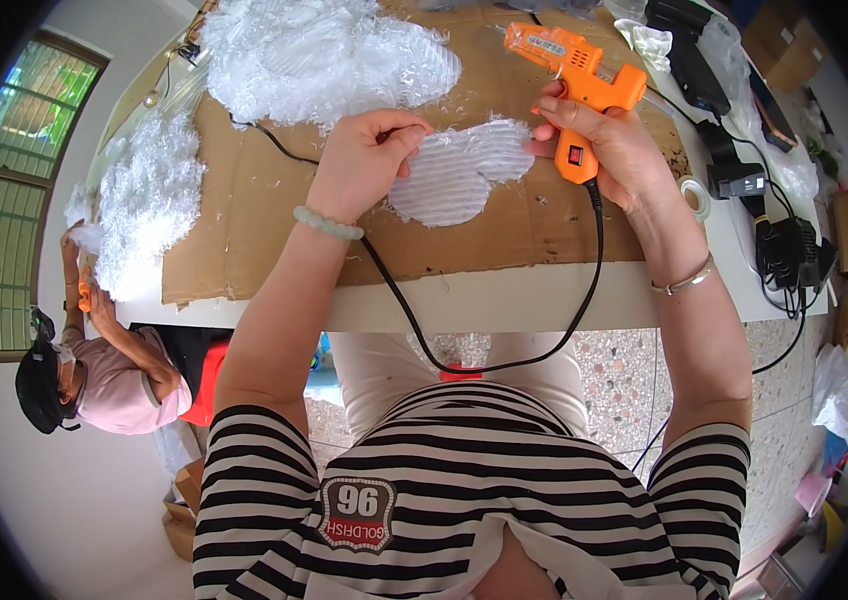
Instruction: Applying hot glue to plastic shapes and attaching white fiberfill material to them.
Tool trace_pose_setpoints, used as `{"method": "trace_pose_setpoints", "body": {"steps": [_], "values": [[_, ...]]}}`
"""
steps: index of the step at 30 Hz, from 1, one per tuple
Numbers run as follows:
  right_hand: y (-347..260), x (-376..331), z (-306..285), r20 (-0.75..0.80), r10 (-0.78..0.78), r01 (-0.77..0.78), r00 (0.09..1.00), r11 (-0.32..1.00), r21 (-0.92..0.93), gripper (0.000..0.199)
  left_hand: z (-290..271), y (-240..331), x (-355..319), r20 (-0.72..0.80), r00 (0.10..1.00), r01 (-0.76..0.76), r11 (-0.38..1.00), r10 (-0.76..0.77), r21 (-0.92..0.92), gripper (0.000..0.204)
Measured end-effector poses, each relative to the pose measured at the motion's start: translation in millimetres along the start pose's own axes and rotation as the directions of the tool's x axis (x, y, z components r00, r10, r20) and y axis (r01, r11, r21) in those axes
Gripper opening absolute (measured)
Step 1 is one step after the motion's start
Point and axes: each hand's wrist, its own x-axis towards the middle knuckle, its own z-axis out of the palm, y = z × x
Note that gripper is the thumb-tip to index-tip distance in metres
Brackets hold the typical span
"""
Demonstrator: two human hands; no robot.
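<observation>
the black cord (584, 300) hangs below the table edge (504, 300) at frame centre. left hand (364, 160) pinches the white fringed piece (459, 170) on the cardboard sheet (264, 200). right hand (609, 150) is clamped on the orange glue gun (574, 70), upper right. white fluffy pile (314, 55) lies top centre.

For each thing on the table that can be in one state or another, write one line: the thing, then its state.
Orange glue gun: gripped in the right hand, nozzle pointing away, cord attached.
White feathered piece: flat on the cardboard sheet, pinched at its edge by the left hand.
Large white feather pile: lying loose, untouched.
Tape roll: lying flat.
</observation>
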Motion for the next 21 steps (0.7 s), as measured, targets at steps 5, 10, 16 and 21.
{"method": "trace_pose_setpoints", "body": {"steps": [5, 10, 16, 21], "values": [[-2.2, -0.6, -0.9, -0.021, -0.038, 0.038, 0.999, 0.999, 0.026, 0.021, 2.8, -2.4, 1.0, -0.020, 1.000, 0.016, 0.999, -0.015, 0.046, 0.013], [-4.1, -0.3, -1.9, -0.031, -0.068, 0.069, 0.997, 0.997, 0.025, 0.021, 3.3, -3.5, 0.6, -0.027, 1.000, 0.001, 0.995, 0.002, 0.096, 0.014], [-4.4, -1.1, -2.4, -0.038, -0.092, 0.093, 0.995, 0.995, 0.036, 0.021, 4.5, -5.4, 1.1, -0.041, 0.999, -0.010, 0.996, 0.014, 0.088, 0.013], [-1.6, -0.4, -1.4, -0.024, -0.066, 0.066, 0.998, 0.997, 0.028, 0.021, 4.2, -4.6, 0.9, -0.051, 0.998, 0.021, 0.999, -0.020, 0.035, 0.013]]}}
